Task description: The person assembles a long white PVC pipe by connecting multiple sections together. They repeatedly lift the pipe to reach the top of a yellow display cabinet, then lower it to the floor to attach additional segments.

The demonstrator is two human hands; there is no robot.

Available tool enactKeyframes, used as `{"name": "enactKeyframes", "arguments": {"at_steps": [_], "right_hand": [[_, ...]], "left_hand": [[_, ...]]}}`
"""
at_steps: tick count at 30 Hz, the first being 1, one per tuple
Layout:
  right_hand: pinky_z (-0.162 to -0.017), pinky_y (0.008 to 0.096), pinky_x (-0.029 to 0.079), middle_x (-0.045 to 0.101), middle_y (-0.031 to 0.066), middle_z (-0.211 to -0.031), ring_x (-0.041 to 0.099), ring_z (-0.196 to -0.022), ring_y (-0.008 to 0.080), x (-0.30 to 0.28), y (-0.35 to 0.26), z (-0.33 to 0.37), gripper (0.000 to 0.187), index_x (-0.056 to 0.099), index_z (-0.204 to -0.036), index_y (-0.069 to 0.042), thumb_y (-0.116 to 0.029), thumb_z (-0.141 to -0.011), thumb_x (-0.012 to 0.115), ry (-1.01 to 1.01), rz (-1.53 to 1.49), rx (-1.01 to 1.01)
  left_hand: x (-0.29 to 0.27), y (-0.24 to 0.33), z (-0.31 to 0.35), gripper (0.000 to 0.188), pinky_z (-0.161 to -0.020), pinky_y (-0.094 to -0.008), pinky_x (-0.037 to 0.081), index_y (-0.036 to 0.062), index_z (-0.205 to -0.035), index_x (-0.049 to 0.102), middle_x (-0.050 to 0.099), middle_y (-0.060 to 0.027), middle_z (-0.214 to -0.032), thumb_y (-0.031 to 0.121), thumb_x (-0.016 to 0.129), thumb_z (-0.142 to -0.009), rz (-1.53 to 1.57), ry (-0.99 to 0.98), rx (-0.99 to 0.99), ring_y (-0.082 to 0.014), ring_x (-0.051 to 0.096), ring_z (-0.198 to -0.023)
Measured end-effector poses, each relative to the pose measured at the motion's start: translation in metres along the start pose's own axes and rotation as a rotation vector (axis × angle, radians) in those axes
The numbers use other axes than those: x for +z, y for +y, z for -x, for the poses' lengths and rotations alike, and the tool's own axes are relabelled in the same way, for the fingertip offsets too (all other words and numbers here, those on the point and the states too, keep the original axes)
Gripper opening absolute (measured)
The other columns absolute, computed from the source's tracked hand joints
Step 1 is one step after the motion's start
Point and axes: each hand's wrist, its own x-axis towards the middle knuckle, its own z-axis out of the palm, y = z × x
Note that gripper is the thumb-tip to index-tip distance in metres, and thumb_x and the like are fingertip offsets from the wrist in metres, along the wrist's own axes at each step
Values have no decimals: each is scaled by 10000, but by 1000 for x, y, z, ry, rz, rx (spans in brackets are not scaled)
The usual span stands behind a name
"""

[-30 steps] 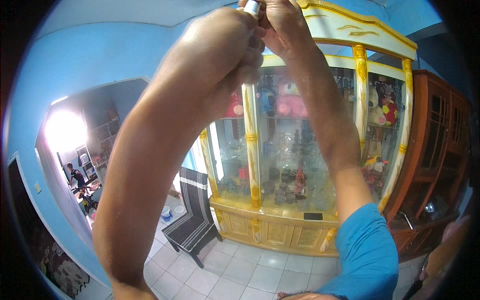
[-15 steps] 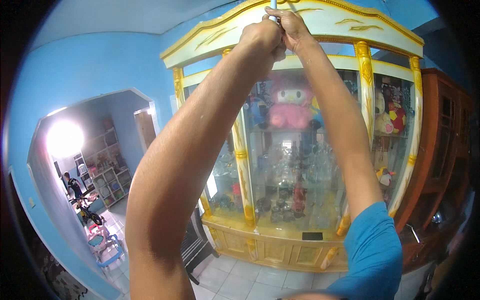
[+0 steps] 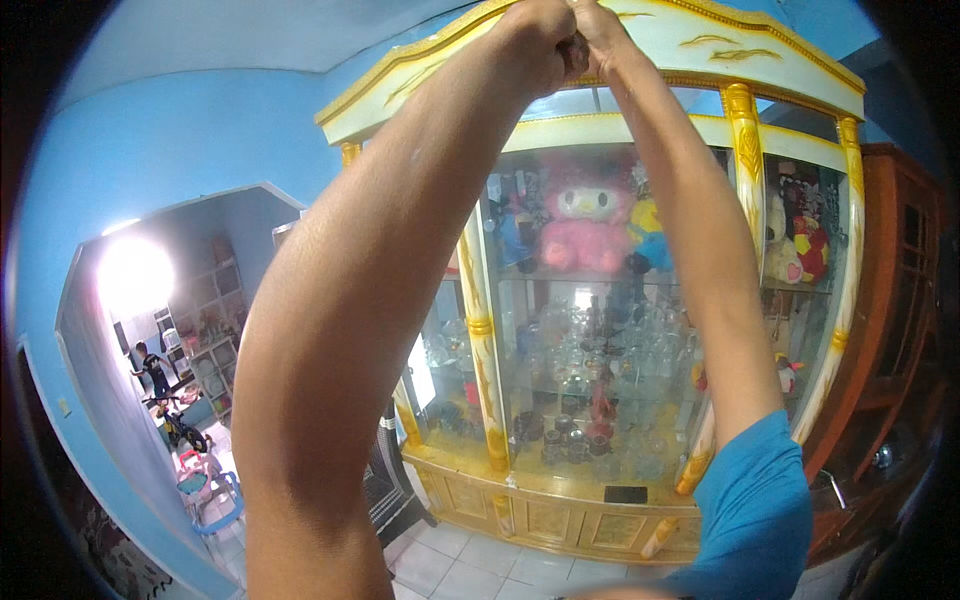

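Both arms reach up to the top edge of the picture, in front of a tall white-and-gold display cabinet point(image 3: 745, 130). My left hand point(image 3: 548, 38) is closed in a fist, and my right hand point(image 3: 600, 32) is closed right beside it. Half a second ago a pale stick showed in their grip; now it is hidden or beyond the top edge. Behind the cabinet's glass sit a pink plush toy point(image 3: 583, 235) and several glasses point(image 3: 575, 440). A small dark rectangular thing point(image 3: 626, 494) is at the cabinet's lower ledge.
A brown wooden cabinet point(image 3: 875, 330) stands at the right. Beside the display cabinet's left foot is a dark chair point(image 3: 392, 490). Through the doorway at left are a person point(image 3: 153, 370), a small bicycle point(image 3: 178, 425), a baby walker point(image 3: 205, 490) and shelves.
Both hands have risen toward the top edge, still close together, and the pale stick has left the picture. The cabinet appears slightly lower in view.
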Motion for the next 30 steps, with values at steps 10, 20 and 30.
{"name": "enactKeyframes", "arguments": {"at_steps": [10, 20, 30], "right_hand": [[-531, 338, 525, 647, 113, -725, 642, -589, 221, 154, -31, 137, 184, 643, -899, 28, -128, -988, 603, -63, 17, -42], [-644, 334, 601, 609, 153, -839, 653, -661, 233, 303, -137, 278, 240, 549, -1091, 104, -122, -1011, 564, -187, -45, 42], [-666, 336, 559, 620, 107, -804, 633, -702, 212, 241, -111, 167, 191, 634, -1015, 57, -126, -973, 599, -133, -146, -82]], "left_hand": [[-50, 72, 245, 349, -382, -183, 295, -63, -1181, 614, 457, 28, -760, 254, 513, -1078, -241, 90, -36, -14, 360, -517], [-51, 172, 425, 434, -317, -164, 291, -93, -1290, 563, 472, 18, -773, 277, 538, -1064, -193, 159, -68, 13, 353, -475], [-36, 175, 310, 279, -412, -186, 353, -73, -1129, 570, 476, -6, -790, 180, 461, -1086, -216, 46, 26, -23, 414, -555]]}}
